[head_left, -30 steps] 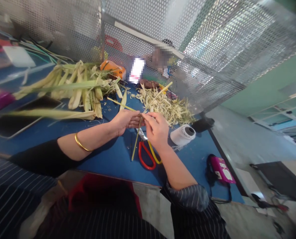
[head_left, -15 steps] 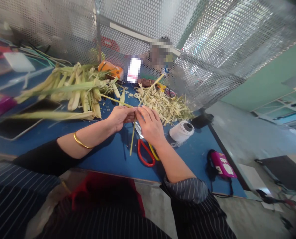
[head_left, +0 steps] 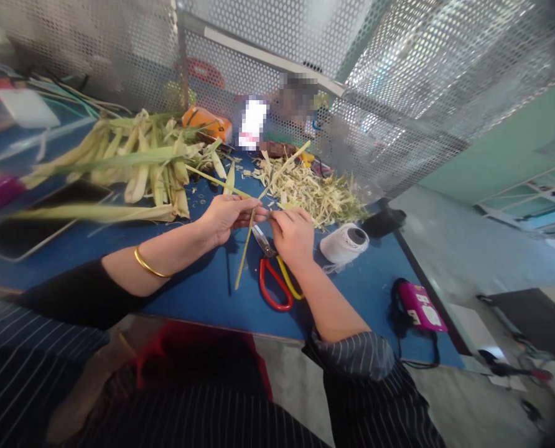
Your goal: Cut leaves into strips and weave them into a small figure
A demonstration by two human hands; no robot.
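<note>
My left hand (head_left: 224, 219) pinches two narrow green plant strips where they cross. One plant strip (head_left: 242, 264) slants from the far right down toward the table's near edge; the other strip (head_left: 212, 178) runs out to the left. Close beside, my right hand (head_left: 295, 239) has its thumb and fingers pressed together near the left fingertips. Whatever it pinches is too small to make out. Below both hands lie scissors (head_left: 277, 286) with one red and one yellow handle, on the blue table (head_left: 203, 283). A white thread spool (head_left: 340, 246) stands right of my right hand.
Shredded plant scraps (head_left: 319, 194) are heaped behind my hands. Long pale-green leaf stalks (head_left: 142, 165) lie at left, partly over a dark tablet-like panel (head_left: 20, 239). An orange object (head_left: 207, 123) sits by the mesh screen (head_left: 249, 56). A purple box (head_left: 422, 307) lies at right.
My right hand has drawn a little right, away from the left fingertips, uncovering more of the scissors. The near end of the slanting strip has swung slightly left.
</note>
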